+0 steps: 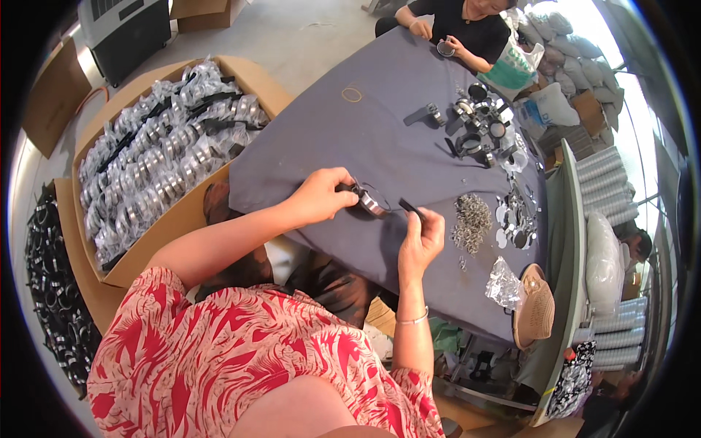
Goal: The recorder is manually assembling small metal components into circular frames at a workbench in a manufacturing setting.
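My left hand, reaching over the near edge of the cloth-covered table, pinches a silver round piece with a black strap, which looks like a wristwatch. A thin dark loop stands out from its side toward my right hand. Between the thumb and fingers of my right hand is a short black strap end. Whether that strap end joins the silver piece cannot be made out. To the right of my hands lies a heap of small metal parts, with flat round discs beside it.
Similar silver pieces with black straps are piled at the table's far right. Bagged ones fill a cardboard box on the left. Across the table, a person handles a ring. A woven hat and clear plastic bag lie near right.
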### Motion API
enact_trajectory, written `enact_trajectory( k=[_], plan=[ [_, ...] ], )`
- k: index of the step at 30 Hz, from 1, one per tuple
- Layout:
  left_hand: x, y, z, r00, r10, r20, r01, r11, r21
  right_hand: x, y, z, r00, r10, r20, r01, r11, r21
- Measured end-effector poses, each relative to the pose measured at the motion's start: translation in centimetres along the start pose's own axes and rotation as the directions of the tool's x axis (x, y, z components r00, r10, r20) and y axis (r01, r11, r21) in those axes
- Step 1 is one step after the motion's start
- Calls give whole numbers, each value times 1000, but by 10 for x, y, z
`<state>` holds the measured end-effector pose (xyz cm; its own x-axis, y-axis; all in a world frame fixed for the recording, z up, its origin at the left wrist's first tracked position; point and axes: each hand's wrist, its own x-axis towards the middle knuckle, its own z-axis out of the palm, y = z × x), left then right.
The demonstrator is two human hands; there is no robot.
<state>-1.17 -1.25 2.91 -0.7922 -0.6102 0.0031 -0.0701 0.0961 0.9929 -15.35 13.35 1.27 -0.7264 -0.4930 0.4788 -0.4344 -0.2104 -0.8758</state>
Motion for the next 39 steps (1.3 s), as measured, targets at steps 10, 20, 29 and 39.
enact_trajectory(
  k=[10,20,29,39],
  plan=[
    [175,63,71,991,36,-129,-78,937,-341,-6,10,-1,993,-111,36,115,905,-409],
    [159,40,58,901,385,-199,-308,893,329,-8,8,-6,983,-71,170,128,924,-359],
    [-32,-34,-191,488,430,-759,-6,872,490,-5,-22,-12,940,-130,316,287,802,-524],
    [-393,-123,-323,-366,437,-821,800,599,-38,34,60,-18,916,227,330,-8,835,-551]
  ],
)
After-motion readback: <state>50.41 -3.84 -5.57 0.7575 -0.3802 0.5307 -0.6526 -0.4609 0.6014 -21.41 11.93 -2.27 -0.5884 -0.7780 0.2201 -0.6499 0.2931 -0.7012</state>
